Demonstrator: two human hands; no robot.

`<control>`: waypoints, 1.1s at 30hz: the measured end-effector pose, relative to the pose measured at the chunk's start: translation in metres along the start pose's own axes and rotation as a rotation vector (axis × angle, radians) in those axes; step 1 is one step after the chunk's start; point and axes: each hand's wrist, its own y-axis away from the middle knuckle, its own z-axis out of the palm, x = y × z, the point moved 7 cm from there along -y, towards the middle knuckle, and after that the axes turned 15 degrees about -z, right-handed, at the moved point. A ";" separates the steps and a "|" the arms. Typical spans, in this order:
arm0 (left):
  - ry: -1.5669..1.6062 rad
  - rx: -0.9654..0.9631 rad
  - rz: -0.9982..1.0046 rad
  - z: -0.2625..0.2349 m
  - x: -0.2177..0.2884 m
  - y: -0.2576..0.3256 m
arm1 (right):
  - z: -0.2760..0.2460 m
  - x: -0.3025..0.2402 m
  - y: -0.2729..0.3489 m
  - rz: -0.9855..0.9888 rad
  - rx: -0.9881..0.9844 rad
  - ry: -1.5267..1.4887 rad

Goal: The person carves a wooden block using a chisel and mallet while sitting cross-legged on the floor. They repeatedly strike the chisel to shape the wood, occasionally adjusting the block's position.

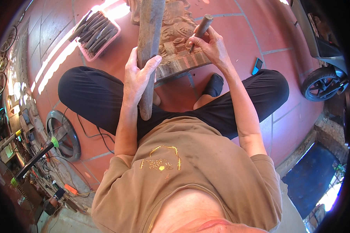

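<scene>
My left hand (135,79) is wrapped round a long, thick wooden mallet (150,27), with the thumb lying along its side. The mallet stands lengthwise in front of me, its narrow end pointing toward my lap. Between the fingers of my right hand (214,49) is a chisel (203,26) with a round wooden handle. It is tilted, its lower end down at the near right part of a brown carved wooden block (177,30). Raised carved shapes cover the block, which lies on the floor before my crossed legs. The mallet hides part of its left side.
On the left, a pink basket (90,58) holds many dark-handled tools. A phone (257,66) lies by my right knee. Farther right is a vehicle's wheel (321,82). A grey ring-shaped wheel (64,136), cables and clutter are at the left; red tiles (256,23) form the floor.
</scene>
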 end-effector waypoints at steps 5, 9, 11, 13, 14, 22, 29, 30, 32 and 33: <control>-0.006 0.015 0.006 -0.003 -0.002 -0.002 | -0.007 0.009 0.001 -0.013 0.106 -0.058; -0.008 0.009 0.008 -0.003 -0.002 -0.004 | -0.007 0.010 0.001 0.002 0.124 -0.115; -0.011 0.003 -0.004 -0.002 -0.003 -0.004 | -0.007 0.010 0.002 -0.007 0.105 -0.065; -0.011 -0.001 -0.006 0.000 -0.003 -0.004 | -0.008 0.013 0.003 -0.008 0.117 -0.047; -0.008 -0.003 -0.002 0.001 -0.003 -0.004 | -0.009 0.015 0.004 -0.005 0.136 -0.054; -0.037 0.023 -0.011 -0.005 -0.001 -0.001 | -0.011 0.003 0.010 -0.121 0.097 0.312; -0.026 0.031 0.028 -0.011 -0.002 -0.002 | -0.055 -0.023 0.004 -0.254 0.324 0.239; -0.017 0.027 0.025 -0.010 -0.003 -0.003 | -0.055 -0.024 0.004 -0.250 0.332 0.162; -0.002 0.013 0.014 -0.006 -0.002 -0.004 | -0.042 -0.014 0.004 -0.175 0.345 -0.045; 0.002 0.006 0.006 -0.004 -0.002 -0.004 | -0.037 -0.008 0.005 -0.132 0.344 -0.114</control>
